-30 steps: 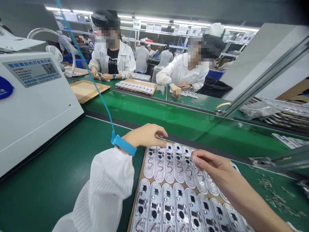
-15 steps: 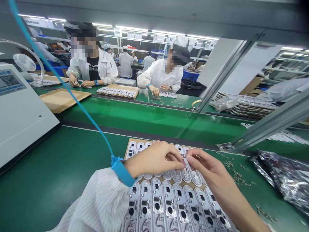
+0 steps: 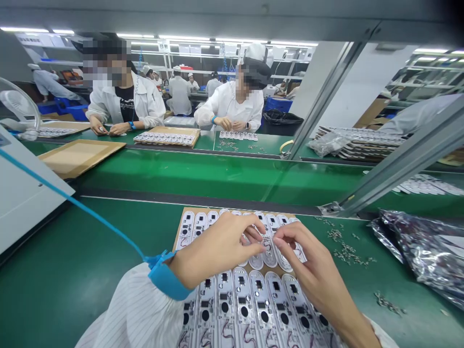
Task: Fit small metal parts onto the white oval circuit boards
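White oblong circuit boards (image 3: 241,299) with black chips, black round spots and thin dark red wires lie in two rows on a brown cardboard sheet (image 3: 178,232). Over the far row is my left hand (image 3: 221,244), its thumb and forefinger apart with no object visible between them. A blue wrist strap (image 3: 168,280) with a blue cord circles that wrist. My right hand (image 3: 313,256) hovers just to the right, thumb and forefinger tips pinched together above the boards. Whatever those tips hold, if anything, is too small to make out.
Small metal parts (image 3: 348,253) lie scattered at the right, with another little pile (image 3: 387,303) nearer. Beyond is a crumpled silvery bag (image 3: 427,251). A metal post (image 3: 395,154) slants at the right; a white machine (image 3: 25,198) stands left. Two people work across the green bench.
My hands have drawn apart slightly; the left thumb and forefinger have spread. The whole view has shifted, so the bench and the people across it appear further left.
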A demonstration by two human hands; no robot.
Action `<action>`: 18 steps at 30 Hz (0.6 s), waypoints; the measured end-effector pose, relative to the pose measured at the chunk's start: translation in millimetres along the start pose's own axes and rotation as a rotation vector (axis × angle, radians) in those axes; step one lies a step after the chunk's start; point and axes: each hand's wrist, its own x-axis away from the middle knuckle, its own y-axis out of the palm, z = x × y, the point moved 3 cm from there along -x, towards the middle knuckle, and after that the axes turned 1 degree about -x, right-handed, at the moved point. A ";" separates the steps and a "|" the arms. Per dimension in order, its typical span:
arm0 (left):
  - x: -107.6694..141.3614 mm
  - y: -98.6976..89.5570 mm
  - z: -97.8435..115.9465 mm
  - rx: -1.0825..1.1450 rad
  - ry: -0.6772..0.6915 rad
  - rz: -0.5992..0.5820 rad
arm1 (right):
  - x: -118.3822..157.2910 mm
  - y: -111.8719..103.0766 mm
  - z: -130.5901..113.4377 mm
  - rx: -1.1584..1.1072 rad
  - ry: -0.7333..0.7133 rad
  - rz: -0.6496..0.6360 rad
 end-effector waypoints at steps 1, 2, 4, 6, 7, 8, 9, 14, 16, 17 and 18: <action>-0.1 0.8 1.1 -0.001 0.002 0.013 | 0.2 -0.3 -0.3 -0.003 -0.008 0.005; -0.4 1.6 2.4 -0.002 0.012 0.028 | 0.6 -0.6 -0.7 -0.006 -0.015 0.010; -1.1 3.4 4.9 0.019 0.045 0.047 | 1.4 -1.1 -1.4 -0.010 -0.022 0.019; -1.9 5.1 6.4 0.054 0.072 0.058 | 2.0 -1.3 -2.1 -0.009 -0.022 0.024; -2.1 5.8 6.6 0.066 0.078 0.059 | 2.1 -1.3 -2.4 -0.007 -0.022 0.027; -2.3 6.4 6.4 0.076 0.079 0.056 | 2.1 -1.3 -2.7 -0.003 -0.021 0.028; -2.3 6.7 6.1 0.078 0.078 0.052 | 2.1 -1.3 -2.9 0.004 -0.022 0.029; -0.1 5.1 6.2 0.051 0.106 0.046 | 3.2 -2.5 -4.8 0.089 -0.114 0.052; 0.7 3.6 6.6 0.070 0.094 0.044 | 4.7 -3.5 -5.3 0.135 -0.172 0.064; 1.0 2.9 6.9 0.087 0.085 0.039 | 5.5 -4.0 -5.3 0.160 -0.196 0.067; 1.2 2.4 7.3 0.104 0.078 0.031 | 6.2 -4.5 -5.1 0.188 -0.220 0.068</action>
